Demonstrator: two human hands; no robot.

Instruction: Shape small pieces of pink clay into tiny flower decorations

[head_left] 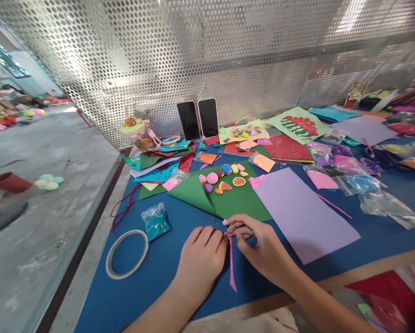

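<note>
My left hand (201,255) and my right hand (259,245) meet at the near edge of the blue table (166,277). Both pinch small pink clay bits (225,223) at the top of a thin pink tool (231,264) that points toward me. Just beyond my fingers lies a folded green sheet (240,201) carrying several small coloured clay shapes (221,178).
A lilac sheet (302,217) lies to the right, a tape ring (127,253) and a bag of teal clay (156,223) to the left. Two phones (198,118) lean on the perforated metal screen (207,55). Coloured papers and plastic bags crowd the back and right.
</note>
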